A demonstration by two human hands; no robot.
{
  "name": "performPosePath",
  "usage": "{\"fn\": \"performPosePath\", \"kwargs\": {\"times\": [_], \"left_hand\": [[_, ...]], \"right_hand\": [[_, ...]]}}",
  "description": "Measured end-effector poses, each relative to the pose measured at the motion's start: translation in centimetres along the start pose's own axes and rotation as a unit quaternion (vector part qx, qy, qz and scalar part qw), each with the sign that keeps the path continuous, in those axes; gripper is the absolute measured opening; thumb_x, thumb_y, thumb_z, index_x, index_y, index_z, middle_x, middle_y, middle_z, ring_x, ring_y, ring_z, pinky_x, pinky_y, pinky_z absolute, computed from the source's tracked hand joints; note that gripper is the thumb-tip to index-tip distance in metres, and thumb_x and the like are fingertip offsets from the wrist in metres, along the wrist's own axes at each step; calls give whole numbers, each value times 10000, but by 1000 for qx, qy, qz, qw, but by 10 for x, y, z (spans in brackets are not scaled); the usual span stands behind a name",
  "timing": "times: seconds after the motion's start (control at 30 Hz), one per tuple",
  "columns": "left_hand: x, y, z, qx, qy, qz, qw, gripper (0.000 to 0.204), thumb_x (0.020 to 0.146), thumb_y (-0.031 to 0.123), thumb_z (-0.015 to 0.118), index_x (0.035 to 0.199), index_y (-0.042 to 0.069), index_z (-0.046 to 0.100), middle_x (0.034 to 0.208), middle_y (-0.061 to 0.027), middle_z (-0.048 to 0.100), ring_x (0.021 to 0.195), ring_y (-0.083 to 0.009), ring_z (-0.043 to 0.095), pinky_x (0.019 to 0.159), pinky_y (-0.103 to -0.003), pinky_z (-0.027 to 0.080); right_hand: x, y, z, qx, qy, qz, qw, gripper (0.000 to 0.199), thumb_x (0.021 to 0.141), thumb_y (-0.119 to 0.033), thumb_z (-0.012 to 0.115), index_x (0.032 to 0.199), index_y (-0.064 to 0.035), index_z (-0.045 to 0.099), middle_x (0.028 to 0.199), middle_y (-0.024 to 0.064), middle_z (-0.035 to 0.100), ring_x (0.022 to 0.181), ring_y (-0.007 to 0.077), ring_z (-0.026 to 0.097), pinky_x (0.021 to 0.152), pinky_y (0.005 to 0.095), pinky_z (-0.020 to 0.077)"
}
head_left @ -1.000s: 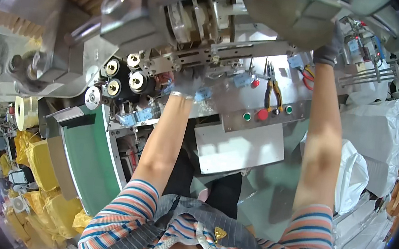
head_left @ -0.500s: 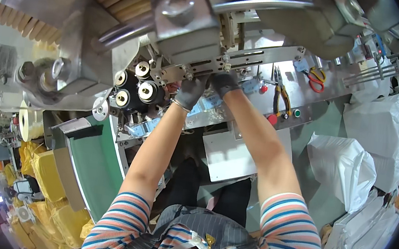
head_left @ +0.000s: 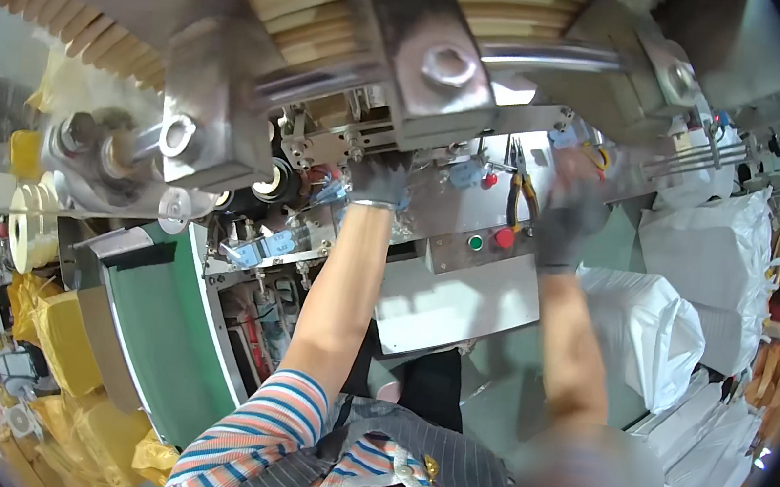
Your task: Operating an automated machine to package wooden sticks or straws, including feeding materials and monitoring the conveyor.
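My left hand (head_left: 378,183), in a dark grey glove, is at the slotted metal bar of the machine. Its fingers are partly hidden beneath a big metal block (head_left: 424,56). To the right, my right hand (head_left: 569,230) is smeared by motion over the edge of the metal worktop (head_left: 474,203). Its fingers are too blurred to read. Beyond it, partly covered, are scissors with red and yellow handles (head_left: 600,157). Just left of that hand lie pliers with yellow and black handles (head_left: 520,197).
A box with a green button (head_left: 476,243) and a red button (head_left: 504,238) sits at the worktop's front edge. Black rollers (head_left: 278,181) stand left of my left hand. A green belt (head_left: 167,328) runs at lower left. White bags (head_left: 660,328) fill the right.
My right hand has left the spot beside my left hand and swung right, past the pliers toward the scissors. My left hand stays at the machine. The whole view has shifted a little.
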State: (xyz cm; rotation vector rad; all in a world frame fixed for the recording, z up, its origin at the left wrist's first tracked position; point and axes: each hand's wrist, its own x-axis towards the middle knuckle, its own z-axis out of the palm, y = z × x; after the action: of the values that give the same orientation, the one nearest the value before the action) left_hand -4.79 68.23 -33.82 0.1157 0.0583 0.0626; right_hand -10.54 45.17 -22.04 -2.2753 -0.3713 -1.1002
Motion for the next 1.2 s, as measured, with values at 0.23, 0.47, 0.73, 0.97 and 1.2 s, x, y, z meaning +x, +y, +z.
{"fn": "performPosePath", "kwargs": {"times": [0.23,0.47,0.73,0.97,1.2], "left_hand": [[24,-12,-20,35,3,10,999,497,962,455,404,1289,105,534,1292,-104,569,1202,-327,502,1017,-462,408],[32,1,-22,97,-5,9,995,502,947,480,411,1292,136,532,1313,-92,551,1208,-313,495,1031,-475,379],[29,-3,-18,511,-59,206,832,459,929,480,423,1255,182,545,1289,-93,560,1177,-317,509,988,-506,363],[24,-7,-7,677,-94,303,664,430,917,443,452,1221,159,562,1197,-117,600,1066,-302,572,873,-494,444],[32,-7,-10,210,49,50,975,396,906,396,478,1189,133,567,1144,-116,611,1019,-295,583,856,-469,459]], "right_hand": [[143,133,5,-52,-105,246,962,548,892,-557,512,988,-37,654,894,192,661,841,354,638,759,394,483],[30,145,12,25,22,156,987,394,902,-417,512,953,-40,617,886,234,640,876,381,621,766,456,469],[-145,95,106,-111,-367,403,831,362,821,-318,636,1091,-100,535,1105,180,562,945,376,624,806,448,500],[-97,52,72,-172,-510,386,749,374,801,-335,595,1004,-27,657,1028,208,672,999,333,647,843,417,513],[-108,-18,-35,-157,-603,344,703,377,883,-342,476,972,-19,651,897,206,674,877,355,647,777,439,504]]}}
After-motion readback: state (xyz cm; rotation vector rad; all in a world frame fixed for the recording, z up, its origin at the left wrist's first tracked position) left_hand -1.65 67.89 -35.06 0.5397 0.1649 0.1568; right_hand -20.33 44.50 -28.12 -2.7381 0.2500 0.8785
